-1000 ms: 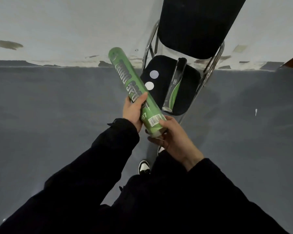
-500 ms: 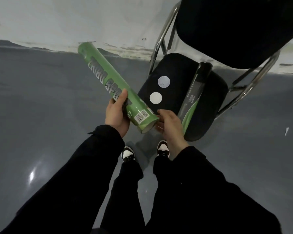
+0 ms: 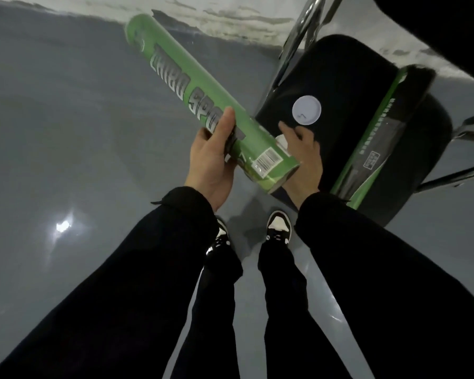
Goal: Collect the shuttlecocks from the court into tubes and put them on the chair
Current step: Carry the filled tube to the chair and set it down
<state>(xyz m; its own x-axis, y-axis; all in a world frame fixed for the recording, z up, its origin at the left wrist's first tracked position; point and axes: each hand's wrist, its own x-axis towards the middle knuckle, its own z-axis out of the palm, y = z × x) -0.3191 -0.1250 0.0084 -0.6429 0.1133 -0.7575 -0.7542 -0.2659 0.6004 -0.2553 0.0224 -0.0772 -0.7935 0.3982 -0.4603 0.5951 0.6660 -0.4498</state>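
Observation:
My left hand (image 3: 211, 160) grips a green shuttlecock tube (image 3: 203, 86) near its lower end; the tube slants up and to the left, and its open near end points at the chair. The black chair seat (image 3: 340, 86) holds a dark tube with green trim (image 3: 378, 132) lying lengthwise. A round white cap (image 3: 306, 110) lies flat on the seat. My right hand (image 3: 304, 157) rests on the seat's front left part, fingers closed around a second white cap (image 3: 283, 142) that is mostly hidden by the thumb and the green tube.
The chair has chrome legs (image 3: 301, 31) and a black backrest (image 3: 449, 28) at the top right. Grey glossy court floor (image 3: 66, 132) spreads to the left, meeting a worn white wall base at the top. My feet in black and white shoes (image 3: 278, 228) stand just before the chair.
The chair has come closer in view. My right hand left the green tube's lower end and reached onto the seat, covering the lower white cap. My left hand keeps holding the tube.

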